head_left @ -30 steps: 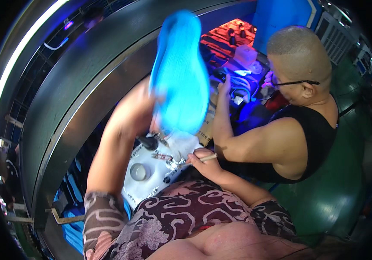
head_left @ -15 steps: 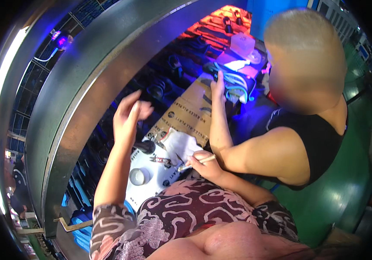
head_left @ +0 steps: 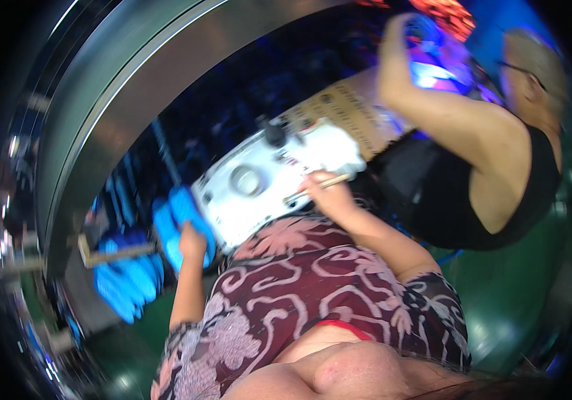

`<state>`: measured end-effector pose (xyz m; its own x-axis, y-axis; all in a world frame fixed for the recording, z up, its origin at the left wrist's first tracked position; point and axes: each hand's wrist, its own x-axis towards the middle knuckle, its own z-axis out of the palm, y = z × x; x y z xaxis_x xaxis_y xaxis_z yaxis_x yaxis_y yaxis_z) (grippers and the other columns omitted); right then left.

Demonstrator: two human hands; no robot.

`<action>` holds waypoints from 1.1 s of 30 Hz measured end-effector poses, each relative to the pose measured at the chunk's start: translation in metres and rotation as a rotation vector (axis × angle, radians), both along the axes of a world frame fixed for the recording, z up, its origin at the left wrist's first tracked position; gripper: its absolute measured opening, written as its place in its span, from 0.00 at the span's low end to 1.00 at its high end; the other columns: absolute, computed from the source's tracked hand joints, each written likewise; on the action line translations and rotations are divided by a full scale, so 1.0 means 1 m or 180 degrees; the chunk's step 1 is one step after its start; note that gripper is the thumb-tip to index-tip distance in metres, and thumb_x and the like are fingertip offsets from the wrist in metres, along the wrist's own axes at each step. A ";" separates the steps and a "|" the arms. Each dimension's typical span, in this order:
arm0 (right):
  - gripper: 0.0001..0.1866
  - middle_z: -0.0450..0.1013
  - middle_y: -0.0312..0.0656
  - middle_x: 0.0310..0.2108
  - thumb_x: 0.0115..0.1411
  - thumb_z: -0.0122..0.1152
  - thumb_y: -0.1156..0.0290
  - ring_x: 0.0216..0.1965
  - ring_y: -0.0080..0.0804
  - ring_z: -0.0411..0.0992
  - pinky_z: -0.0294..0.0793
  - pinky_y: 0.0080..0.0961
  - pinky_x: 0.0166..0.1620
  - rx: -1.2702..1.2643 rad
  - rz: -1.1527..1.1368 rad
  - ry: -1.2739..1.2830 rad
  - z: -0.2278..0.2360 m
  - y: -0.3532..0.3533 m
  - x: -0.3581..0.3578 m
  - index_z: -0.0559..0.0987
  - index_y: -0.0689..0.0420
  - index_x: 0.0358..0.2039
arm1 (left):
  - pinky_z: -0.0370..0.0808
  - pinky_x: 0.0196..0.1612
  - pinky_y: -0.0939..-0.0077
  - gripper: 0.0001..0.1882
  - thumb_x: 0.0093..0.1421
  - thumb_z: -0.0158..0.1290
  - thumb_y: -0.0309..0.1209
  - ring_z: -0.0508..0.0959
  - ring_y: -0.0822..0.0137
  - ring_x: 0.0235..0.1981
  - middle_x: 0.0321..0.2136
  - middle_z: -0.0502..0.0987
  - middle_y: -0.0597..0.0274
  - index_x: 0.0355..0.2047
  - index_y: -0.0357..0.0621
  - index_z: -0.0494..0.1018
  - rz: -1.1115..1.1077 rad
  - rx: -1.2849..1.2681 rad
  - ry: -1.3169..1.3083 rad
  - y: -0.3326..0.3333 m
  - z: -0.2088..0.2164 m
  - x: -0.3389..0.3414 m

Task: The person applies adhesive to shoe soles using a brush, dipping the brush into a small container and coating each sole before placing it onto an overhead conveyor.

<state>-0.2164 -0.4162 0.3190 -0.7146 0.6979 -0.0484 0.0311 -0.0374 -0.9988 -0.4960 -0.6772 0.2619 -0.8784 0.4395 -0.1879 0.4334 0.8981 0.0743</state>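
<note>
At the left end of the white work surface (head_left: 226,220), my left hand (head_left: 192,243) is closed on a pair of bright blue shoe soles (head_left: 182,212). Motion blur hides the exact finger placement. My right hand (head_left: 326,195) grips a thin wooden-handled brush (head_left: 334,181), its tip pointing left, low over the white surface. Left of that hand stands a small round metal bowl (head_left: 248,180). Just beyond the hand lies a crumpled white cloth (head_left: 336,147), and a dark upright object (head_left: 272,132) stands at the surface's far edge.
Several more blue soles (head_left: 129,280) are stacked at the lower left, beside an angled bracket (head_left: 116,253). A curved metal housing (head_left: 112,113) arches over the dark conveyor area. On the right a co-worker (head_left: 472,153) in black reaches forward past brown cardboard (head_left: 356,110).
My left hand has come down from above the conveyor to the blue soles at the left. The view has swung left. The co-worker's arm is now raised farther forward.
</note>
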 end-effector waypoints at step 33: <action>0.18 0.73 0.38 0.23 0.63 0.48 0.64 0.25 0.20 0.64 0.65 0.18 0.31 0.0424 0.0352 0.0693 0.044 0.001 -0.034 0.77 0.64 0.23 | 0.75 0.34 0.73 0.29 0.54 0.54 0.30 0.73 0.66 0.39 0.43 0.68 0.53 0.52 0.37 0.55 0.0034 0.4336 -0.2034 0.039 0.070 0.092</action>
